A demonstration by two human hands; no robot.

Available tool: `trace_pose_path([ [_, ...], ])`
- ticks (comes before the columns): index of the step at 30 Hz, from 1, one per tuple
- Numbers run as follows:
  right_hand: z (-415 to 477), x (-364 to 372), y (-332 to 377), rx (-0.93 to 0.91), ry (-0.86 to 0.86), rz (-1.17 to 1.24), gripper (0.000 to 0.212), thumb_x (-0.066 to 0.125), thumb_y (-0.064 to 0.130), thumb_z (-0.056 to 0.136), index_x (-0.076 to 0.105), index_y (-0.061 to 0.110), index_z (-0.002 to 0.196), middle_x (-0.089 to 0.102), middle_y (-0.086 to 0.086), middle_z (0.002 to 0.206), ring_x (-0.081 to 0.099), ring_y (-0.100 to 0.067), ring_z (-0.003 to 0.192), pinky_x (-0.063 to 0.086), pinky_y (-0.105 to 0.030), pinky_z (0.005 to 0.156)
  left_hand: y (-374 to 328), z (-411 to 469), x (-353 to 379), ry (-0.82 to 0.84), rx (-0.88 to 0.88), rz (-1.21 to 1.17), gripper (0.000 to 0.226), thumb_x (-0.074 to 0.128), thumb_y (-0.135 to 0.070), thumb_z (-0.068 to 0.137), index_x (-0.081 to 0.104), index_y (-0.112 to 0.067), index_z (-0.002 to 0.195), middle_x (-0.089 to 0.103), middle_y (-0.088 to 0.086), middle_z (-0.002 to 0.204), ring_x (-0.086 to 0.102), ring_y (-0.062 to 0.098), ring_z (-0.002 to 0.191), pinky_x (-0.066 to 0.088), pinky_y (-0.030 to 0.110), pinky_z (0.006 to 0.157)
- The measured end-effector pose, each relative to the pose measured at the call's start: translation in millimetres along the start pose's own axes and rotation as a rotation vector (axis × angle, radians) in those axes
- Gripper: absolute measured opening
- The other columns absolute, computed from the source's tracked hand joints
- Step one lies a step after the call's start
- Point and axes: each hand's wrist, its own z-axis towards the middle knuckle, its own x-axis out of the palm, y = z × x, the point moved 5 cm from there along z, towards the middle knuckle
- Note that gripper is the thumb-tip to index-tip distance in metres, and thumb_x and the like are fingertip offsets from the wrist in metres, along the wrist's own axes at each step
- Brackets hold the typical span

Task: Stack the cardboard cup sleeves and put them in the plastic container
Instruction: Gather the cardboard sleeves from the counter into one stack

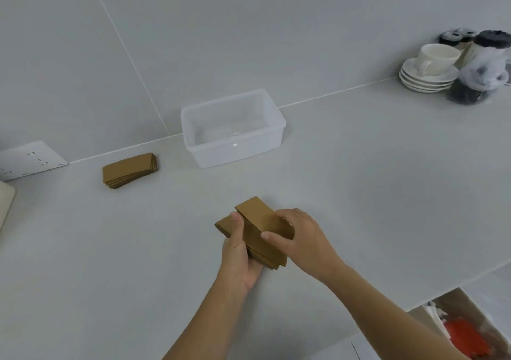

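I see my left hand point(238, 252) and right hand point(298, 238) pinching a stack of cardboard sleeves point(258, 235); the plastic container point(235, 152) sits beyond.

I have one view only, from the camera worn on the person's head, so no second view shares any of this. It looks forward and steeply down across a pale counter point(359, 193) toward the tiled wall point(193, 28) at the far side. The wide lens bends the wall seams (straight lines lean noticeably). The hands sit close beneath it, low in the middle. The clear tub point(232, 149) lies farther off, near the wall, and the cup and saucers point(428, 69) stand at far right.
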Motion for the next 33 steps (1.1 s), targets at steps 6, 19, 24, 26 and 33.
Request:
trace_pose_path([
  [6,-5,24,19,-0.124,0.072,-0.056,0.045,0.064,0.041,0.081,0.056,0.018,0.119,0.058,0.003,0.114,0.048,-0.012,0.104,0.04,-0.026,0.093,-9,-8,-11,-0.052,0.034,0.001,0.076,0.064,-0.061,0.053,0.064,-0.004,0.103,0.067,0.018,0.101,0.067,0.032,0.093,0.051,0.048,0.088],
  [19,-7,48,33,-0.228,0.207,-0.063,0.04,0.06,0.037,0.084,0.057,0.025,0.122,0.052,0.005,0.124,0.046,-0.012,0.114,0.039,-0.028,0.098,-26,-21,-31,-0.034,0.089,0.049,0.032,0.073,-0.014,0.064,0.07,-0.006,0.094,0.073,0.01,0.085,0.071,0.025,0.079,0.058,0.036,0.061],
  [24,-2,48,34,-0.254,0.3,-0.058,0.039,0.06,0.034,0.086,0.057,0.024,0.123,0.052,0.006,0.124,0.048,-0.01,0.113,0.042,-0.028,0.096,-31,-22,-37,-0.061,0.098,0.06,0.026,0.068,-0.01,0.071,0.069,-0.003,0.096,0.072,0.011,0.088,0.07,0.024,0.079,0.059,0.036,0.067],
  [26,2,46,35,-0.275,0.337,-0.092,0.035,0.059,0.033,0.087,0.059,0.023,0.121,0.055,0.005,0.12,0.052,-0.01,0.106,0.045,-0.027,0.091,-35,-24,-39,-0.078,0.091,0.101,0.026,0.064,-0.008,0.077,0.068,-0.001,0.102,0.071,0.014,0.094,0.069,0.026,0.081,0.059,0.036,0.068],
  [33,28,26,35,-0.255,0.289,-0.065,0.029,0.063,0.03,0.086,0.063,0.019,0.113,0.067,0.005,0.099,0.061,-0.006,0.086,0.044,-0.014,0.076,-47,-28,-39,-0.046,0.063,0.278,0.029,0.064,-0.006,0.078,0.067,-0.003,0.107,0.072,0.013,0.1,0.068,0.027,0.09,0.057,0.037,0.07],
])
